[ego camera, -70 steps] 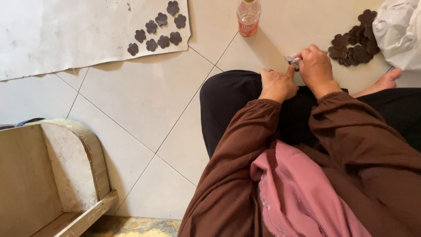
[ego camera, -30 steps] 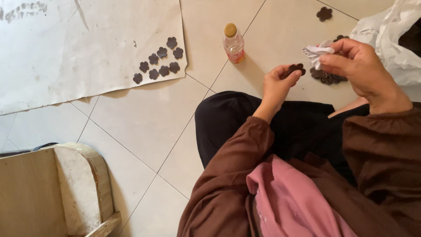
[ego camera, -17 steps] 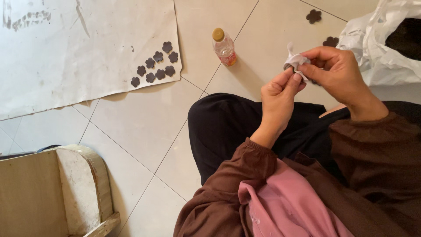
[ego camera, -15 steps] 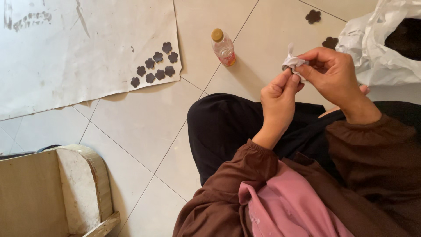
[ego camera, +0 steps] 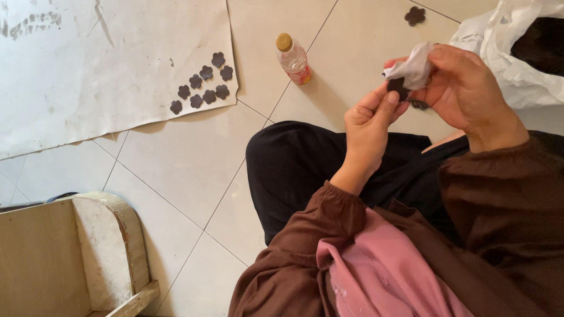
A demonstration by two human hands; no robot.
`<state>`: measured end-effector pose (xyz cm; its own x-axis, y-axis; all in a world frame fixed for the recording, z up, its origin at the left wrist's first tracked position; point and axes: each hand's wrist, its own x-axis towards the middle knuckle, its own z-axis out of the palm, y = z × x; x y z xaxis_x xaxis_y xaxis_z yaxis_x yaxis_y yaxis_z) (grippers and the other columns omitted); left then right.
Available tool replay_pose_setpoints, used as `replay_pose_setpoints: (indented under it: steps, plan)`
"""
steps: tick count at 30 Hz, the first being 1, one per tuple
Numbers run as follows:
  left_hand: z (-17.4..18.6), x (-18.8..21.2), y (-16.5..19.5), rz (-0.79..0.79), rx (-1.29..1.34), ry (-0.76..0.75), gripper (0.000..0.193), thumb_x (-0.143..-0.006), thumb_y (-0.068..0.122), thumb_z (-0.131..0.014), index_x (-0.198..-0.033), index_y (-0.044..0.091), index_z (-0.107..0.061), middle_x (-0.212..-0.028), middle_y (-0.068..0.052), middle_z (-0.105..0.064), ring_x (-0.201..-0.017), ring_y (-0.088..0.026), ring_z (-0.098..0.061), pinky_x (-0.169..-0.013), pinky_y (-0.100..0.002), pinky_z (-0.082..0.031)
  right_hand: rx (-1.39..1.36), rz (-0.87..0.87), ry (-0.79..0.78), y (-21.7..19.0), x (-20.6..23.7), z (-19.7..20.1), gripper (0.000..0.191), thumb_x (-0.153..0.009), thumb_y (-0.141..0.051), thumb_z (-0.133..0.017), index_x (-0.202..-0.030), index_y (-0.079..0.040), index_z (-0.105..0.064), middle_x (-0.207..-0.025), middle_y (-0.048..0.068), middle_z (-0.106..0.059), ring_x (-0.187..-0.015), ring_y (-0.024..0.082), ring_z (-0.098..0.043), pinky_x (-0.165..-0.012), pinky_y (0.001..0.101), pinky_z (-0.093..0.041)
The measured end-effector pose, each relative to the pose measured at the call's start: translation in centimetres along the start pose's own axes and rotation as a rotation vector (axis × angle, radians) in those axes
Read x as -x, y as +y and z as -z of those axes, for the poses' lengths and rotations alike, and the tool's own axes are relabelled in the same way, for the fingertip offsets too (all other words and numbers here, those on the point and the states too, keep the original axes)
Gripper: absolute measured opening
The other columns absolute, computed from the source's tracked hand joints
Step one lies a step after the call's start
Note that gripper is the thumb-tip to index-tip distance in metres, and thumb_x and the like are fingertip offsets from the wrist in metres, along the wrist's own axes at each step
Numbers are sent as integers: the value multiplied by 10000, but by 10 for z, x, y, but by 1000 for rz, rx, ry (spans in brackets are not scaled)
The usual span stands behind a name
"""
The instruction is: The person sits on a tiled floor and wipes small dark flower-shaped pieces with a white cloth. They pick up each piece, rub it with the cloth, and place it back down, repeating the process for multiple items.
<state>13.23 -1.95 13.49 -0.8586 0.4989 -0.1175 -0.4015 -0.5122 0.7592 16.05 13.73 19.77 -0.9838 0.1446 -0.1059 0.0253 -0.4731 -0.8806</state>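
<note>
I see both hands up over the lap, above the tiled floor (ego camera: 194, 158). Left hand (ego camera: 367, 126) has thumb and fingers pinched together on a small dark flower-shaped piece (ego camera: 398, 88). Right hand (ego camera: 464, 91) is closed around a crumpled white wipe (ego camera: 414, 66), pressed against the top of that same piece. So the piece sits between the two hands, touching both, held in the air over the black-trousered knee (ego camera: 305, 158).

On the floor, a big white paper sheet (ego camera: 88, 64) covers the far left corner. Near its right edge lies a cluster of dark flower pieces (ego camera: 202, 82), eight or so, flat, close together, some touching. Just beside the sheet's right edge a small plastic bottle (ego camera: 292, 57) with a yellow cap and reddish label stands on the tile, tilted from this view. One single flower piece (ego camera: 415, 15) lies alone by the far edge of the floor, well apart from the cluster. A white plastic bag (ego camera: 517, 53) sits at the far right corner, open, dark contents inside, can't tell what. A wooden box frame (ego camera: 70, 258) stands at the near left corner.
</note>
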Motion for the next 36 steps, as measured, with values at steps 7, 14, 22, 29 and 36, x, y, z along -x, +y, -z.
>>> replay_pose_setpoints:
  steps: [7, 14, 22, 29, 36]
  plan:
    - [5, 4, 5, 22, 21, 8, 345, -1106, 86, -592, -1410, -76, -601, -1272, -109, -685, -1131, -162, -672, -1028, -330, -567, 329, 200, -65, 21, -4, -5, 181, -1019, -89, -697, -1132, -34, -567, -1089, 112, -724, -989, 134, -729, -845, 269, -618]
    - [-4, 9, 1, -126, -69, 30, 338, -1113, 90, -597, -1406, -77, -607, -1179, -69, -695, -1097, -131, -678, -1025, -308, -570, 493, 239, 48, 29, 2, -13, 157, -1105, -92, -651, -1218, 18, -650, -1047, 67, -721, -896, 65, -668, -785, 197, -562]
    - [-6, 18, 3, -249, -581, 101, 315, -1087, 81, -629, -1371, -56, -652, -1039, -89, -748, -981, -99, -677, -939, -251, -558, 439, 316, 124, 48, -2, -10, 69, -1138, -62, -606, -1138, -1, -573, -982, 58, -693, -840, 53, -653, -700, 184, -519]
    - [-4, 13, 0, -136, -139, -61, 294, -1101, 90, -621, -1367, -36, -623, -1262, -78, -684, -1134, -105, -656, -1064, -306, -575, 167, 161, 199, 33, -11, -9, 42, -1098, -43, -556, -1075, -25, -586, -969, 121, -708, -833, 144, -704, -748, 266, -591]
    - [0, 5, 9, 34, 57, -4, 355, -1100, 71, -593, -1430, -60, -590, -1325, -107, -670, -1149, -170, -668, -1037, -326, -564, 103, 68, -38, 1, -3, -3, 65, -978, 0, -571, -1038, -10, -591, -1170, 165, -724, -997, 174, -732, -894, 300, -632]
